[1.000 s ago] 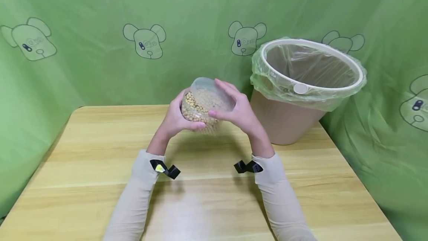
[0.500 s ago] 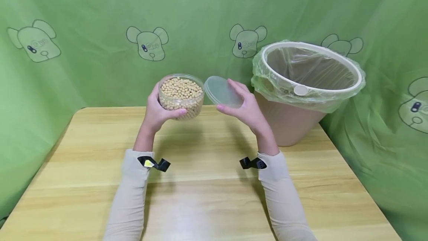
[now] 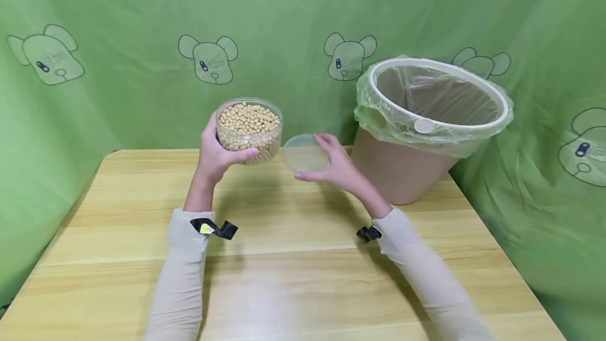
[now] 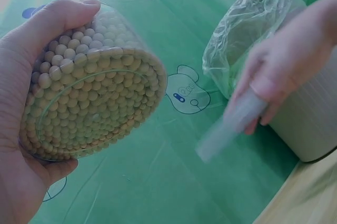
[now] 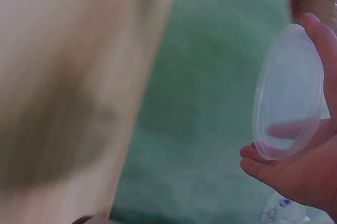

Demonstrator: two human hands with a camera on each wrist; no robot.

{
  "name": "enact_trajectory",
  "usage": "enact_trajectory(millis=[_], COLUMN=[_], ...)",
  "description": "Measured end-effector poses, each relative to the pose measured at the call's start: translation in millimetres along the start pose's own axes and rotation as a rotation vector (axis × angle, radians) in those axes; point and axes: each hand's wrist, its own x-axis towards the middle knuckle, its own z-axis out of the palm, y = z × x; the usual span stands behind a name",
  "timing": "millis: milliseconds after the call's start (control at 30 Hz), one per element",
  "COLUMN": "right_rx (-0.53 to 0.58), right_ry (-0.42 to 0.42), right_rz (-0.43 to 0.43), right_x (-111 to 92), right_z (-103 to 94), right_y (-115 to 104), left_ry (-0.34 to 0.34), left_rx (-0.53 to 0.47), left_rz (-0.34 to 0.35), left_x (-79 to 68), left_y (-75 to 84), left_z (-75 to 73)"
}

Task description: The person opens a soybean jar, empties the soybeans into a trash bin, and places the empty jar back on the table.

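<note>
A clear round plastic jar [image 3: 255, 143] full of pale soybeans [image 3: 250, 118] is held up over the table's back edge. My left hand [image 3: 215, 149] grips it round the side, with the thumb across the front. The left wrist view shows beans [image 4: 100, 97] through the jar's bottom. My right hand [image 3: 336, 164] holds a translucent round lid [image 3: 303, 154] by its edge, to the right of the jar and a little lower. In the right wrist view the lid [image 5: 288, 92] lies between thumb and fingers, and some fingers show through it. The jar's top is uncovered.
A beige trash bin [image 3: 393, 167] with a white rim ring and a green plastic liner [image 3: 369, 104] stands at the table's right rear. The light wooden table [image 3: 279, 278] ends just behind the hands. A green curtain [image 3: 279, 14] with printed animal heads hangs round it.
The lid came away from the jar. My left hand moved left with the jar and turned it more upright; my right hand then lowered the lid slightly. The bin stayed in place.
</note>
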Motion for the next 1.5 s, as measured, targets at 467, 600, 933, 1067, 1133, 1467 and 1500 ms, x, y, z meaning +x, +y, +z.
enact_trajectory(millis=[467, 600, 933, 1067, 1133, 1467, 1500], right_rx=[-0.315, -0.36, -0.431, -0.432, -0.433, -0.417, -0.415], right_ry=[-0.057, -0.114, -0.176, -0.205, -0.215, -0.274, -0.281], right_rz=[-0.08, -0.088, -0.095, -0.078, -0.069, -0.053, -0.049], right_x=[-10, -9, -11, -11, -11, -11, -11], right_z=[13.1, 17.1, 24.1, 25.9, 27.2, 33.0, 33.7], right_y=[37, 42, 53, 55, 56, 64, 64], left_ry=[-0.024, -0.024, -0.022, -0.022, -0.025, -0.023, -0.023], left_rx=[0.045, 0.047, 0.052, 0.052, 0.05, 0.033, 0.035], left_rz=[-0.015, -0.01, -0.018, -0.017, -0.015, -0.027, -0.029], left_x=[-1.5, -0.3, -1.5, -1.3, -0.9, -0.8, -0.7], left_y=[-1.7, -1.8, -2.0, -1.1, -1.0, -1.8, -1.8], left_z=[4.9, 4.2, 6.1, 6.7, 6.8, 6.8, 6.5])
